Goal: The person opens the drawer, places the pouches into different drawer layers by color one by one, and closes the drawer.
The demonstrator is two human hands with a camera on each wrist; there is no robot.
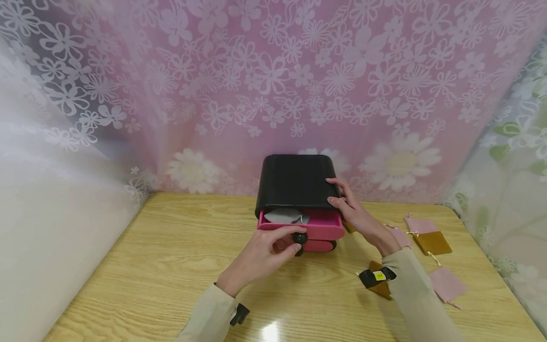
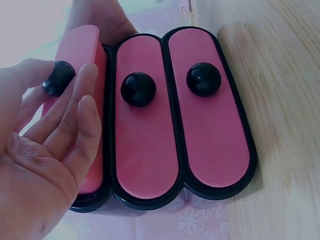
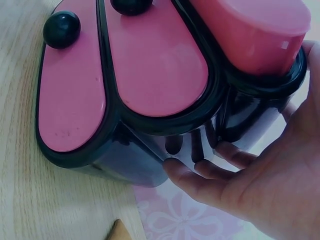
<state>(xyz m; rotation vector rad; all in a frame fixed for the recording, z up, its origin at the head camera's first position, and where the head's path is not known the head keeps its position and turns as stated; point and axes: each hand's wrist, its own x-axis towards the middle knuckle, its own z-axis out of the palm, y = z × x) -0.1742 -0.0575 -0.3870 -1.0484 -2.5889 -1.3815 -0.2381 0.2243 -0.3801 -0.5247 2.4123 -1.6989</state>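
A small black chest of drawers (image 1: 297, 180) with pink drawer fronts stands at the back of the table. Its top drawer (image 1: 326, 232) is pulled partway out, and a grey drawstring pouch (image 1: 279, 216) lies inside. My left hand (image 1: 258, 256) pinches that drawer's round black knob (image 2: 59, 79) between thumb and fingers. In the left wrist view, the middle drawer (image 2: 145, 150) and bottom drawer (image 2: 215, 140) are closed. My right hand (image 1: 359, 213) presses on the chest's right edge, and its fingertips (image 3: 180, 170) touch the glossy side.
To the right lie pink drawstring pouches (image 1: 447, 284) and a mustard pouch (image 1: 433, 242). Another brown pouch (image 1: 378, 290) is partly hidden under the right wrist strap. A flowered curtain (image 1: 273, 95) hangs right behind the wooden table (image 1: 192, 266).
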